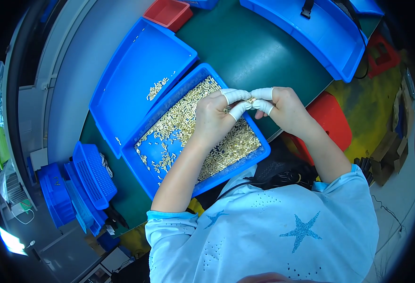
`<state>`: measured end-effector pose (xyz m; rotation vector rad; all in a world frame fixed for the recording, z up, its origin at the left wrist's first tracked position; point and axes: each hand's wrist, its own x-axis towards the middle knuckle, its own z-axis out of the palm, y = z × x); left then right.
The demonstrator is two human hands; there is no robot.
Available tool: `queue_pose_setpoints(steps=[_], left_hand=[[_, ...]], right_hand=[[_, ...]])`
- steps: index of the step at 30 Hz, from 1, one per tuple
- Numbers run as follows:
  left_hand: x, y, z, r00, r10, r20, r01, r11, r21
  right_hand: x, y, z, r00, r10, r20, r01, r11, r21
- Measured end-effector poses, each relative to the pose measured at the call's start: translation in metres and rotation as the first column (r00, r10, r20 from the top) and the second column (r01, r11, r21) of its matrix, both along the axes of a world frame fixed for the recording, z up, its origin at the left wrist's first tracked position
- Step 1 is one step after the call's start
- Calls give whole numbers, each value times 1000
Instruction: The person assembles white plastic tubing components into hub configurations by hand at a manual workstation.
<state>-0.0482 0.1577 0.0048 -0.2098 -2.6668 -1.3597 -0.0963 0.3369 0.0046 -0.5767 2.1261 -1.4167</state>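
My left hand [219, 111] and my right hand [281, 107] meet above the right part of a blue tray [144, 178]. White finger cots cover the thumb and forefinger of each. Between the pinched fingertips of both hands is a small brass-coloured metal piece [251, 100], mostly hidden by the fingers. Many small brass-coloured cylindrical pieces [236, 148] lie heaped in the tray under my hands, with part of its blue bottom showing at the left.
Beside it, a second blue tray [127, 70] holds a small pile of brass pieces [157, 88]. A red bin [168, 14] and a large blue tray [330, 35] sit farther back on the green table [231, 42]. Blue baskets [94, 174] stand left; a red stool [330, 122] is right.
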Motion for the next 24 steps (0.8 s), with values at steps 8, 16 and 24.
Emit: queue_pose_setpoints(steps=[8, 16, 24], left_hand=[[0, 0, 3, 996, -26, -88, 14, 991, -130], [1, 1, 4, 1000, -12, 19, 14, 994, -110], [4, 1, -2, 1000, 17, 8, -17, 997, -81]], right_hand=[[-2, -3, 0, 967, 42, 252, -8, 991, -131], [0, -6, -2, 897, 62, 438, 41, 974, -221], [6, -6, 1, 756, 68, 651, 225, 907, -356]])
